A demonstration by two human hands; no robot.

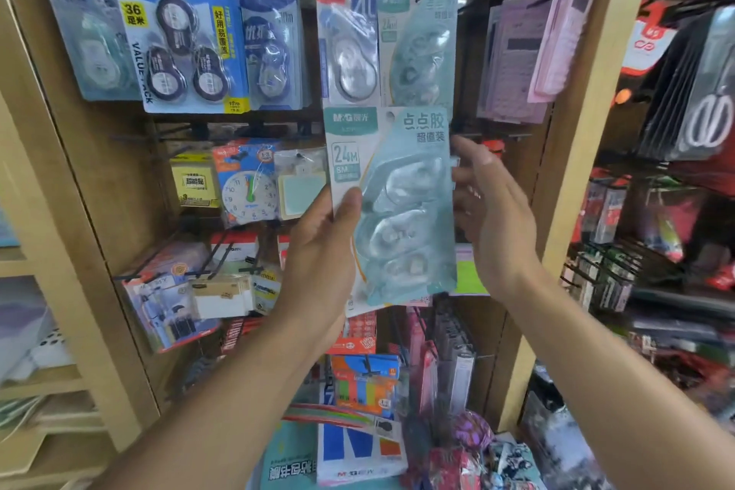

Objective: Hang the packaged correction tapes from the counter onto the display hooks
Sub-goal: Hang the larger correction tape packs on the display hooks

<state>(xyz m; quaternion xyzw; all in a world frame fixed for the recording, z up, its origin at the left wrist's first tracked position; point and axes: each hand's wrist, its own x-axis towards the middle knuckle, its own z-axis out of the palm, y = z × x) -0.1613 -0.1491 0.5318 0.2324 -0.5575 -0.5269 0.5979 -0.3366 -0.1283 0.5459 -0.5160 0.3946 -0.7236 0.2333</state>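
Held pack: teal blister pack (391, 207) of three tape units, printed "24M"; upright, raised before the display board (131, 171), its top edge just below the hanging row.
Left hand (324, 247): grasps the pack's lower left edge — thumb (350, 207) across the front, fingers behind, hidden.
Right hand (491, 211): fingers straight and relaxed; fingertips at the pack's right edge, contact uncertain; grasping nothing.
Matching pack (417, 48): same teal type, already on a hook directly above the held one.
Neighbours: white-and-blue pack (348, 48) just left of it; blue value pack (181, 40) marked "36" further left — both hanging.
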